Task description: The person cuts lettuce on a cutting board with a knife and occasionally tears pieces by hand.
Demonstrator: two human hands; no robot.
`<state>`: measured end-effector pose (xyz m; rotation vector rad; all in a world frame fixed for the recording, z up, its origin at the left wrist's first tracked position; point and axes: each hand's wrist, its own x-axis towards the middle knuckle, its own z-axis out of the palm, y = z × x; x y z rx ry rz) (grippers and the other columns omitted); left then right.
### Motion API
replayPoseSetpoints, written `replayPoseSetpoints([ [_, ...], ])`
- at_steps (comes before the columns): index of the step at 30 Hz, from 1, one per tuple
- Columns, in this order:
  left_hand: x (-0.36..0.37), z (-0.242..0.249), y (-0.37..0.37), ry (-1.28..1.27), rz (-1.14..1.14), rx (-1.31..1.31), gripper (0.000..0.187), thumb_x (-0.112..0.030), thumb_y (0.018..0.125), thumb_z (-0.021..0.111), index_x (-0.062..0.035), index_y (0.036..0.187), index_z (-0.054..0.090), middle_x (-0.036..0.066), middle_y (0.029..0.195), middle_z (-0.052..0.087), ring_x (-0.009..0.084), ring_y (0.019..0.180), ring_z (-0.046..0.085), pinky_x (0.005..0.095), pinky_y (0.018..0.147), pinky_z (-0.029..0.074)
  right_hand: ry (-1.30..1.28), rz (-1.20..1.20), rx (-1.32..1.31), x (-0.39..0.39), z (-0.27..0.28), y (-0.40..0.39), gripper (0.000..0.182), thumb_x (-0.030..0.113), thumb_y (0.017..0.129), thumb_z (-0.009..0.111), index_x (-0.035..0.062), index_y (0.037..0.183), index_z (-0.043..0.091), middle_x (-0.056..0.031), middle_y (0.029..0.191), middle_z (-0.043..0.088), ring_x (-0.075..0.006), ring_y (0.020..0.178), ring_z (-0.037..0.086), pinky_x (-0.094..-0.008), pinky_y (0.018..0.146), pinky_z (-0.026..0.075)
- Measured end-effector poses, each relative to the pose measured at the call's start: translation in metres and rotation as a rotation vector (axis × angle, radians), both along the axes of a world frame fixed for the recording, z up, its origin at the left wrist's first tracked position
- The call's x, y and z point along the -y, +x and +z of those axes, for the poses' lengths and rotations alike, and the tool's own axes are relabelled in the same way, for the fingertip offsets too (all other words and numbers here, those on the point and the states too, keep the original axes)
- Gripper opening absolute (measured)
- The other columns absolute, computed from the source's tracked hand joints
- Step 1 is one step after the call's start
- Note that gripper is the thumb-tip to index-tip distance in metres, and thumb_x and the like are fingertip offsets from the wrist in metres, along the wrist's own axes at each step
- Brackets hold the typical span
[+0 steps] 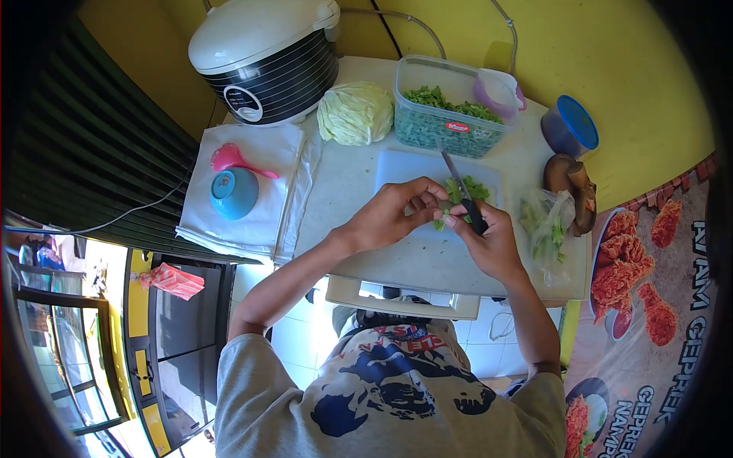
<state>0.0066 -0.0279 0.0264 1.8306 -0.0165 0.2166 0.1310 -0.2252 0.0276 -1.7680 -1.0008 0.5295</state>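
My right hand [491, 243] is closed around the black handle of a knife [456, 174], its blade pointing up and away from me. The fingers of my left hand [397, 212] are pinched together, meeting the right fingertips; a small thing between them is too small to name. Both hands are over the near part of a white cutting board [397, 164]. Green leafy vegetables [477, 189] lie on the board, behind and beneath the knife. Just beyond stands a clear plastic container [427, 137] with chopped green leaves in it.
Left of the container sits a cabbage [355, 113], beside a rice cooker [263, 65]. A blue bowl [234, 194] and a pink ladle [233, 158] lie on white sheets. At right are a plastic bag of greens [546, 225], a brown object [571, 187] and a blue-lidded tub [569, 126].
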Motion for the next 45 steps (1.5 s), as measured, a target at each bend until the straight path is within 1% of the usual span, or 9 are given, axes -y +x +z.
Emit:
replayPoseSetpoints([
  [13,-0.006,-0.016,-0.01,-0.048,0.028,0.013,0.019,-0.014,0.101,0.071,0.0002,0.114,0.067,0.006,0.109,0.071,0.0145,0.098,0.064,0.0332,0.087,0.052,0.048,-0.066,-0.046,-0.014,0.011,-0.003,0.013,0.012,0.096,0.076,0.0013,0.104,0.073,-0.0028,0.085,0.071,-0.0086,0.076,0.06,-0.0287,0.072,0.049],
  [19,-0.012,-0.013,-0.014,-0.032,0.219,-0.078,0.016,-0.01,0.097,0.072,0.0028,0.106,0.069,0.011,0.089,0.074,0.0221,0.077,0.07,0.0338,0.075,0.056,0.145,-0.127,0.203,-0.034,0.0,-0.008,0.013,0.011,0.095,0.075,-0.0002,0.1,0.072,-0.0071,0.078,0.07,-0.0123,0.065,0.059,-0.0312,0.064,0.047],
  [21,-0.012,-0.009,-0.014,0.181,0.305,-0.097,0.017,-0.01,0.097,0.072,0.0028,0.106,0.068,0.014,0.084,0.073,0.0224,0.076,0.072,0.0358,0.074,0.057,0.145,-0.148,0.327,-0.043,-0.009,-0.007,0.01,0.008,0.094,0.074,-0.0007,0.097,0.071,-0.006,0.073,0.067,-0.011,0.062,0.055,-0.0297,0.059,0.044],
  [24,-0.013,-0.02,-0.011,0.377,0.389,-0.017,0.018,-0.01,0.093,0.073,0.0023,0.106,0.067,0.02,0.081,0.073,0.0304,0.075,0.074,0.0401,0.072,0.058,0.018,-0.105,0.451,-0.053,-0.021,-0.001,0.009,0.005,0.091,0.074,-0.0014,0.092,0.069,-0.0152,0.071,0.064,-0.0195,0.058,0.056,-0.0332,0.057,0.045],
  [25,-0.013,-0.025,-0.01,0.421,0.411,0.027,0.019,-0.009,0.092,0.073,0.002,0.106,0.066,0.023,0.081,0.073,0.0343,0.075,0.075,0.0417,0.071,0.058,-0.015,-0.107,0.446,-0.056,-0.022,-0.002,0.008,0.004,0.09,0.073,-0.0021,0.09,0.068,-0.0193,0.07,0.062,-0.0278,0.057,0.058,-0.0378,0.057,0.046],
  [28,-0.009,-0.029,-0.01,0.496,0.47,-0.015,0.02,-0.009,0.09,0.073,0.0001,0.107,0.065,0.023,0.082,0.074,0.0415,0.078,0.074,0.046,0.073,0.058,-0.086,-0.085,0.477,-0.059,-0.03,-0.001,0.006,0.004,0.091,0.071,-0.0022,0.092,0.069,-0.0188,0.071,0.063,-0.0324,0.06,0.063,-0.0402,0.06,0.049],
  [34,-0.009,-0.029,-0.009,0.58,0.477,-0.067,0.022,-0.009,0.09,0.072,0.0019,0.107,0.064,0.022,0.078,0.073,0.041,0.075,0.074,0.0468,0.073,0.059,0.055,-0.078,0.421,-0.051,-0.016,-0.014,0.024,0.006,0.094,0.068,0.0004,0.117,0.063,-0.0255,0.092,0.068,-0.0454,0.075,0.067,-0.0501,0.069,0.052],
  [40,-0.012,-0.028,-0.01,0.554,0.463,-0.093,0.02,-0.008,0.09,0.072,0.0034,0.105,0.065,0.023,0.079,0.073,0.0404,0.074,0.074,0.0456,0.072,0.06,-0.036,0.003,0.474,-0.005,-0.008,-0.034,0.06,0.0,0.097,0.06,0.0062,0.154,0.044,-0.0229,0.097,0.067,-0.0405,0.071,0.067,-0.0493,0.065,0.056],
  [45,-0.01,-0.029,-0.007,0.586,0.476,-0.091,0.017,-0.008,0.09,0.072,0.0036,0.101,0.066,0.022,0.081,0.074,0.0398,0.075,0.075,0.0448,0.072,0.06,-0.177,0.096,0.563,0.026,-0.028,-0.043,0.074,-0.002,0.094,0.061,0.011,0.162,0.037,-0.0159,0.085,0.061,-0.0321,0.059,0.062,-0.0438,0.057,0.055],
])
